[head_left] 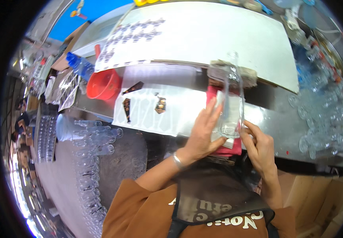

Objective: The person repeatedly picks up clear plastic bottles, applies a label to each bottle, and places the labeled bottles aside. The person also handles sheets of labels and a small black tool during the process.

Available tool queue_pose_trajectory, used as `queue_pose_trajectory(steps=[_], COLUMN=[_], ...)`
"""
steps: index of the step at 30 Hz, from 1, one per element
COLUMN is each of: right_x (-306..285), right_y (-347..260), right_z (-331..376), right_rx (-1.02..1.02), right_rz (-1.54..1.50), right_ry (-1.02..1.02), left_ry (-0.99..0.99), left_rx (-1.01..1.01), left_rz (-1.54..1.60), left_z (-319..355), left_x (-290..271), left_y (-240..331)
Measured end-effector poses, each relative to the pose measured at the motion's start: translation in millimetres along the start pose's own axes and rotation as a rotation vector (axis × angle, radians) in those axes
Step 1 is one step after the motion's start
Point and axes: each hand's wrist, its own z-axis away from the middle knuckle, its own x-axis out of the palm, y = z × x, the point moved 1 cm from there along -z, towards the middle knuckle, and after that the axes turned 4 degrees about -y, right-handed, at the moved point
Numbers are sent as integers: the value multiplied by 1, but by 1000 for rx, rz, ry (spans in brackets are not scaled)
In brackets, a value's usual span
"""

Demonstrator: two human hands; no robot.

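Observation:
A clear glass bottle (239, 95) lies lengthwise before me, its neck pointing away over a worn brown block (215, 71) and its base towards me. Red cloth (233, 150) shows beneath it. My left hand (203, 133) lies along the bottle's left side, fingers stretched forward and thumb near the base; something whitish shows by its fingertips. At the base's right, my right hand (260, 142) has bent fingers against the glass. Left of the bottle is a pale backing sheet (139, 121) carrying dark, gold-marked stickers (160, 105).
A large white board (219, 35) spans the far side, a patterned sheet on its left. A red bucket (104, 84) and blue bottle (80, 65) stand left. Many clear glass bottles crowd the right tabletop (318, 115) and left floor (90, 174). Cardboard boxes (310, 194) sit lower right.

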Motion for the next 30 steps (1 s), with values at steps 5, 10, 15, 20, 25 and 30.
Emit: queue_pose_trajectory(steps=[5, 10, 15, 20, 25, 30], right_x=[2, -10, -11, -14, -10, 16], right_y=[-1, 32, 28, 37, 24, 14], right_z=[-1, -4, -13, -11, -8, 0], right_rx=[31, 37, 77, 144, 25, -180], right_rz=[53, -60, -58, -70, -51, 196], right_ry=[31, 200, 170, 185, 21, 3], left_ry=[-89, 567, 398, 208, 371, 480], left_rx=[10, -120, -710, -504, -152, -401], left_rz=[-74, -725, -1000, -986, -951, -350], left_z=[-3, -50, -49, -34, -19, -27], left_x=[-34, -196, -285, -249, -279, -231], left_y=[-12, -143, -208, -159, -198, -149])
